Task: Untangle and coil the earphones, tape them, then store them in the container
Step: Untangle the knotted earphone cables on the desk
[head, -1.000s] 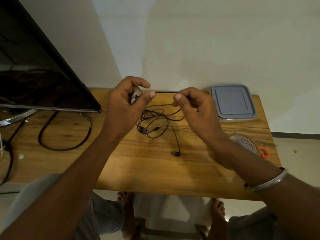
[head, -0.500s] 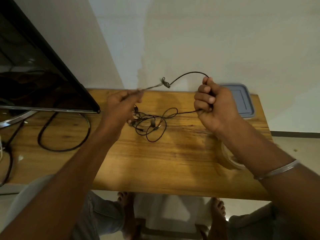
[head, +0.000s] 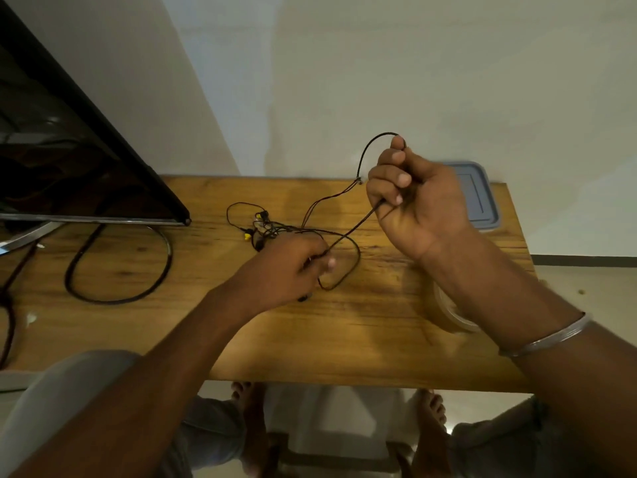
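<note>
The black earphone cable (head: 348, 236) lies partly tangled on the wooden table (head: 344, 339), with a knotted clump and yellow-tipped parts near the table's middle. My right hand (head: 413, 208) is raised above the table and grips the cable, which arches over my fingers. My left hand (head: 289, 270) is low over the table and pinches a cable strand between thumb and fingers. A taut strand runs between both hands. The grey lidded container (head: 482, 198) stands at the back right, half hidden by my right hand. A roll of clear tape (head: 451, 315) lies under my right forearm.
A dark monitor (head: 69, 160) on a metal stand fills the left back of the table. Its thick black cable (head: 120, 291) loops over the left of the tabletop. The wall runs right behind the table. My knees and bare feet show below the front edge.
My left hand has dropped from the raised cable down to the table and taken a strand there. My right hand stays raised with the cable arching over it.
</note>
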### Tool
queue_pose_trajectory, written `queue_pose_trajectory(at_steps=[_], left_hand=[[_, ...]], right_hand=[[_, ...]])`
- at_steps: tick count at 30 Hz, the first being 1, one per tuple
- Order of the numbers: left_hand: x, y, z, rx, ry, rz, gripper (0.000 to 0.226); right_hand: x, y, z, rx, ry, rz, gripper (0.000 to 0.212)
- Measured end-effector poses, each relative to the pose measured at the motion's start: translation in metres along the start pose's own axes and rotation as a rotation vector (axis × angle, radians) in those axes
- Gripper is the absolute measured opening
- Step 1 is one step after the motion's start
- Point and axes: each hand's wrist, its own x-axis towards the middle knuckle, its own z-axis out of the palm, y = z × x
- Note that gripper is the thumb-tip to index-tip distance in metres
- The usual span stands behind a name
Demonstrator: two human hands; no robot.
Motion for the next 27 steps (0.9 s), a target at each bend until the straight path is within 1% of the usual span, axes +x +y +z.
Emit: queue_pose_trajectory(at_steps=[1,2,3,4,5,6,7,9,10,11,12,14,16,17,18,19,20,21,22,23,25,26,27], left_hand=[[0.0,0.0,-0.002,-0.151,0.022,-0.072,0.024],[0.001,0.003,-0.006,-0.387,0.077,-0.137,0.024],[0.003,0.008,-0.01,-0.647,0.138,-0.174,0.024],[0.005,0.013,-0.018,-0.893,0.188,-0.179,0.025],[0.007,0.016,-0.025,-1.09,0.228,-0.172,0.025],[0.008,0.015,-0.03,-1.234,0.262,-0.16,0.026],[0.009,0.014,-0.035,-1.335,0.299,-0.153,0.026],[0.01,0.009,-0.041,-1.45,0.378,-0.158,0.027],[0.01,0.007,-0.044,-1.481,0.413,-0.161,0.028],[0.009,0.006,-0.047,-1.495,0.441,-0.161,0.028],[0.009,0.004,-0.051,-1.501,0.468,-0.151,0.028],[0.006,0.001,-0.058,-1.536,0.541,-0.129,0.028],[0.004,-0.005,-0.065,-1.583,0.631,-0.114,0.026],[0.004,-0.007,-0.067,-1.611,0.661,-0.104,0.024],[0.004,-0.01,-0.068,-1.622,0.68,-0.102,0.022],[0.004,-0.011,-0.068,-1.613,0.664,-0.099,0.019],[0.005,-0.011,-0.066,-1.558,0.61,-0.102,0.025],[0.004,-0.01,-0.062,-1.445,0.523,-0.113,0.04],[0.004,-0.007,-0.055,-1.279,0.423,-0.125,0.049],[0.004,-0.002,-0.047,-1.092,0.326,-0.132,0.051],[0.004,0.007,-0.027,-0.74,0.185,-0.08,0.04],[0.004,0.007,-0.017,-0.55,0.147,-0.03,0.031],[0.003,0.006,-0.01,-0.35,0.144,0.012,0.022]], right_hand=[[0.001,-0.001,-0.001,-0.041,0.012,-0.013,0.024],[0.001,0.0,-0.001,-0.114,0.025,-0.022,0.023],[0.001,0.001,-0.001,-0.218,0.033,-0.012,0.028],[0.0,0.003,-0.004,-0.346,0.04,0.02,0.039],[-0.001,0.007,-0.006,-0.501,0.045,0.057,0.05],[-0.002,0.011,-0.008,-0.705,0.034,0.083,0.055],[-0.004,0.015,-0.01,-0.962,-0.014,0.089,0.053],[-0.008,0.024,-0.013,-1.484,-0.215,0.04,0.039],[-0.009,0.028,-0.017,-1.655,-0.324,0.014,0.032],[-0.008,0.029,-0.022,-1.752,-0.396,-0.002,0.027],[-0.008,0.029,-0.026,-1.791,-0.428,-0.003,0.023],[-0.004,0.025,-0.032,-1.853,-0.44,-0.019,0.021],[0.0,0.019,-0.036,-1.933,-0.414,-0.111,0.022],[0.002,0.018,-0.036,-1.921,-0.385,-0.166,0.022],[0.003,0.016,-0.036,-1.847,-0.342,-0.205,0.021],[0.005,0.016,-0.035,-1.706,-0.298,-0.214,0.021],[0.005,0.016,-0.033,-1.535,-0.27,-0.207,0.021],[0.005,0.017,-0.03,-1.359,-0.261,-0.192,0.021],[0.004,0.017,-0.027,-1.2,-0.268,-0.172,0.021],[0.003,0.017,-0.024,-1.063,-0.282,-0.142,0.022],[0.0,0.016,-0.017,-0.839,-0.319,-0.085,0.023],[-0.001,0.015,-0.014,-0.755,-0.323,-0.075,0.024],[-0.001,0.014,-0.012,-0.688,-0.317,-0.08,0.024]])
